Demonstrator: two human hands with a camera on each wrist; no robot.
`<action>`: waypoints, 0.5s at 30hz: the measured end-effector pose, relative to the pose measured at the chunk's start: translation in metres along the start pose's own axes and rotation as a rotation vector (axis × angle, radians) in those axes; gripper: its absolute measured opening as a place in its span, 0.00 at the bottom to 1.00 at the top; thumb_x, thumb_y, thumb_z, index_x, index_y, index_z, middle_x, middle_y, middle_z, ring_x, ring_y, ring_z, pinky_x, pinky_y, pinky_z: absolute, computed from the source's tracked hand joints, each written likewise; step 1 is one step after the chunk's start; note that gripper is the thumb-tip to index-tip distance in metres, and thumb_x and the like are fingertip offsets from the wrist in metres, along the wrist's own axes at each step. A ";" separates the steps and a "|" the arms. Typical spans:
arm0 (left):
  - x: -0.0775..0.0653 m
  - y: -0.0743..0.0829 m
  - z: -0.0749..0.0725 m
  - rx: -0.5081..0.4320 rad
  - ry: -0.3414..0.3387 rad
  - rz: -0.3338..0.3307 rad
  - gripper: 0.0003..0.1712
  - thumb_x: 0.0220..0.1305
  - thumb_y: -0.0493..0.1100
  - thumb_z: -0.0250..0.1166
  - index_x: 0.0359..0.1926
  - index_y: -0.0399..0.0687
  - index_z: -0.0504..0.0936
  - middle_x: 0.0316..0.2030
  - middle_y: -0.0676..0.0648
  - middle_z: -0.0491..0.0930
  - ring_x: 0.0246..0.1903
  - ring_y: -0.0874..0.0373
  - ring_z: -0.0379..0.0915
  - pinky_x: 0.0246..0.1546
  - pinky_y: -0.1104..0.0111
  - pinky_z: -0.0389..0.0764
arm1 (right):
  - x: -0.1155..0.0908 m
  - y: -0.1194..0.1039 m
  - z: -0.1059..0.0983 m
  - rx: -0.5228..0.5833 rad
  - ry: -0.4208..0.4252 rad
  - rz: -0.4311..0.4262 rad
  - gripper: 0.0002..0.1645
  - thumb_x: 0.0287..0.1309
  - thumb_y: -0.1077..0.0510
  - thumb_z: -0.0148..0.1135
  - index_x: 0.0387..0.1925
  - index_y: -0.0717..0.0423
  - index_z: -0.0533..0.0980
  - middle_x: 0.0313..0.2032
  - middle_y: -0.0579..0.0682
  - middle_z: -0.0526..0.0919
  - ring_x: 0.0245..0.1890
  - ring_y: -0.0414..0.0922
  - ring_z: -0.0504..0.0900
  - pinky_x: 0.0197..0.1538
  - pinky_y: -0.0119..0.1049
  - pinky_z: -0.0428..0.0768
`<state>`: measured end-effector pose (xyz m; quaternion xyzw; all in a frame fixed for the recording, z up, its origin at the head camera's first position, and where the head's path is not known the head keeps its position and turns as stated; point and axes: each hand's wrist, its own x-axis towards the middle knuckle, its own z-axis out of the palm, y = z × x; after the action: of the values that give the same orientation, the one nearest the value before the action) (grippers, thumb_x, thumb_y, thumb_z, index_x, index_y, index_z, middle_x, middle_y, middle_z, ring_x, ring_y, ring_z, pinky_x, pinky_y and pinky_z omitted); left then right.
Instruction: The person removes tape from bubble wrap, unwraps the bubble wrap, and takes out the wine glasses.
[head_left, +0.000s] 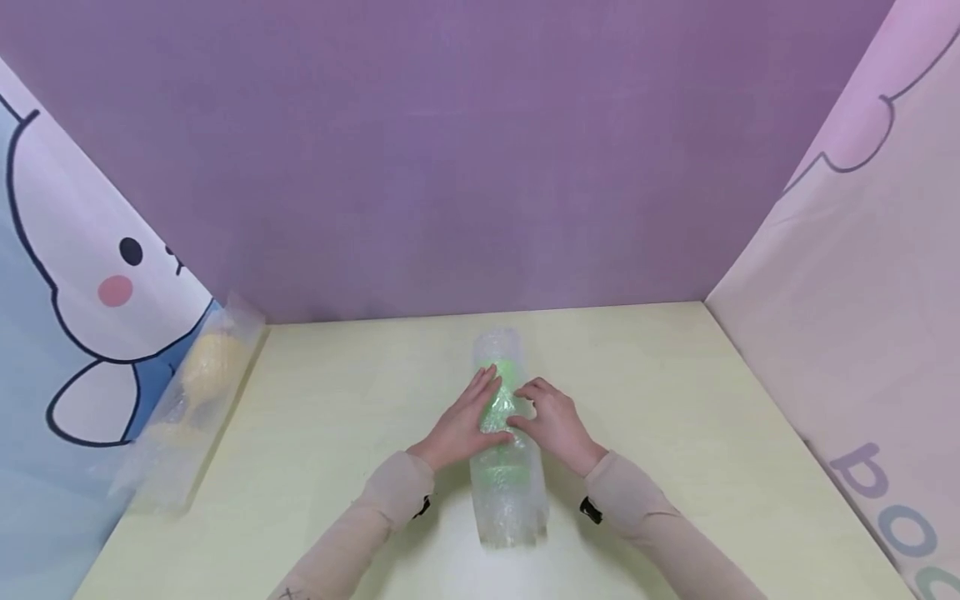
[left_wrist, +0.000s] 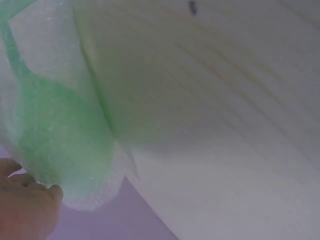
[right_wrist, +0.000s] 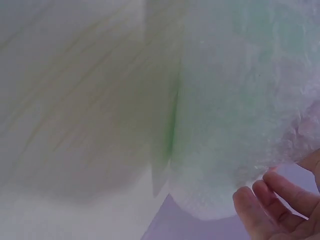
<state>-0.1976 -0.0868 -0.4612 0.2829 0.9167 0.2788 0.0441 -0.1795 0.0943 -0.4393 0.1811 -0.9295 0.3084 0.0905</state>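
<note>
A green object in bubble wrap (head_left: 506, 500) lies lengthwise in the middle of the table. Through the wrap in the left wrist view, a rounded green body (left_wrist: 62, 130) shows, with a narrow green strip above it. My left hand (head_left: 465, 425) rests along the bundle's left side, fingers straight and thumb spread across the wrap. From the right side my right hand (head_left: 558, 425) touches the bundle with thumb and fingertips, its fingers loosely bent. The same wrap (right_wrist: 235, 115) fills much of the right wrist view, fingertips (right_wrist: 245, 197) right at its edge.
At the table's left edge, a second bubble-wrapped bundle (head_left: 165, 458) leans on the printed side wall, a yellow rounded object (head_left: 212, 367) inside it. A purple panel (head_left: 480, 167) stands behind the pale table (head_left: 660, 375). On the right is a lettered wall (head_left: 862, 333).
</note>
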 end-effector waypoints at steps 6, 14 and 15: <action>-0.004 -0.001 0.004 -0.035 0.009 -0.008 0.54 0.52 0.61 0.65 0.71 0.45 0.48 0.72 0.51 0.37 0.71 0.55 0.28 0.67 0.54 0.54 | -0.002 0.005 0.002 -0.096 0.005 -0.108 0.17 0.43 0.54 0.70 0.35 0.61 0.81 0.35 0.51 0.83 0.34 0.46 0.83 0.39 0.39 0.81; -0.001 -0.002 0.006 -0.039 0.023 0.002 0.53 0.53 0.60 0.64 0.71 0.47 0.47 0.72 0.54 0.35 0.71 0.57 0.28 0.67 0.56 0.54 | 0.000 0.009 0.001 -0.213 0.052 -0.280 0.08 0.45 0.62 0.68 0.31 0.61 0.81 0.32 0.50 0.83 0.30 0.43 0.83 0.35 0.33 0.82; 0.000 -0.003 0.006 -0.041 0.026 -0.001 0.53 0.53 0.60 0.64 0.71 0.47 0.47 0.72 0.54 0.35 0.71 0.57 0.27 0.67 0.56 0.54 | 0.002 0.009 0.001 -0.236 0.055 -0.305 0.08 0.46 0.62 0.68 0.31 0.61 0.82 0.32 0.50 0.83 0.30 0.43 0.83 0.34 0.32 0.82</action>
<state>-0.1974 -0.0857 -0.4675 0.2779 0.9114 0.3010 0.0383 -0.1844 0.0999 -0.4442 0.2994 -0.9182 0.1850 0.1820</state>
